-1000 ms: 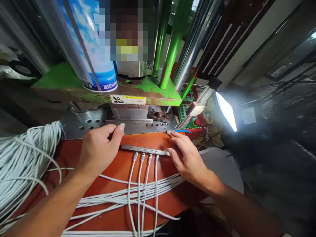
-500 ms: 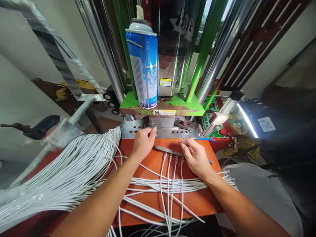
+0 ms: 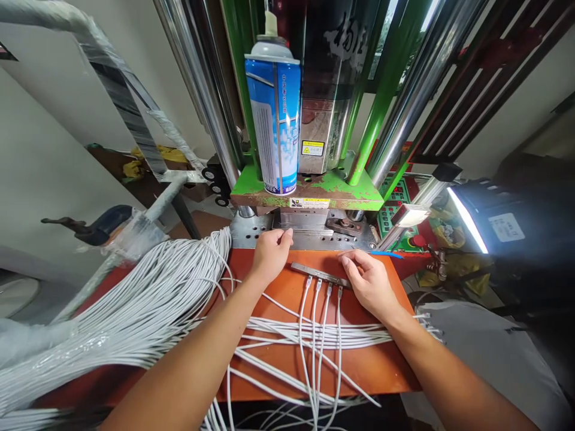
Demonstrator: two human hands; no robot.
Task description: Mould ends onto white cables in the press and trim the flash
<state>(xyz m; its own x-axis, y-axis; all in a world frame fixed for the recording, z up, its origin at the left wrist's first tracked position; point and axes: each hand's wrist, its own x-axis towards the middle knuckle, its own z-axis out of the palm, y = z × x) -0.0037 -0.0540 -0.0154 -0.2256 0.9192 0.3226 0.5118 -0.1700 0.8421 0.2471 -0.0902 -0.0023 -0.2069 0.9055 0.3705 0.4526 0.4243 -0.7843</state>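
— What to see up close?
— White cables [image 3: 157,299] on the orange table [image 3: 381,365]; then a thin metal bar [image 3: 320,274], flat between both hands, with four plugs [image 3: 329,289] along the near side
— And the right hand [image 3: 369,279]?
— Loosely bent, thumb close to fingers, by the bar's right end; can't tell if holding anything
— The left hand [image 3: 272,252]?
— Curled, thumb by pointer finger, just beside the left end; can't tell about that grip either
— Any words farther back?
— Tiny print on a white sticker [image 3: 309,203], too small to read; blue can [image 3: 278,126], side print too small; yellow warning sticker [image 3: 312,148] with a triangle; big white worn letters [image 3: 345,41], can't read
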